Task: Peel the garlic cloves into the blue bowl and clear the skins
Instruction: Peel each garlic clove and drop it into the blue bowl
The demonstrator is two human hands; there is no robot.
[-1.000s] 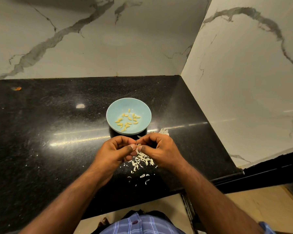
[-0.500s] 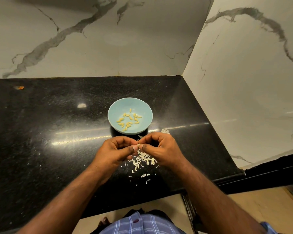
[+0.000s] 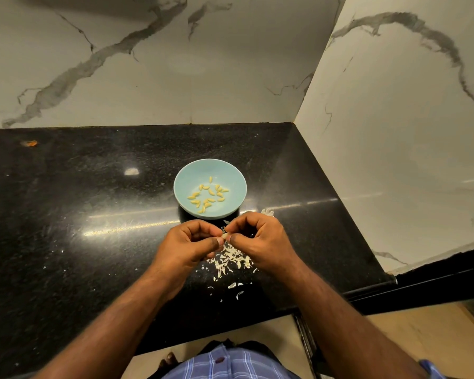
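A pale blue bowl point(image 3: 184, 184) stands on the black counter and holds several peeled yellow garlic cloves point(image 3: 208, 197). Just in front of it, my left hand point(image 3: 188, 246) and my right hand point(image 3: 260, 240) meet fingertip to fingertip. Between their thumbs and forefingers they pinch one small garlic clove point(image 3: 225, 236), mostly hidden by the fingers. Below the hands lies a pile of white garlic skins point(image 3: 231, 259), with a few loose flakes point(image 3: 234, 285) nearer the counter's front edge.
The black granite counter point(image 3: 80, 228) runs left and ends at marble walls behind and to the right. A tuft of skin point(image 3: 267, 212) lies right of the bowl. An orange speck point(image 3: 29, 143) sits far left. The front edge is close to my body.
Both hands stay together over the skin pile, shifting only slightly as the fingers work the clove. The bowl and skins have not moved.
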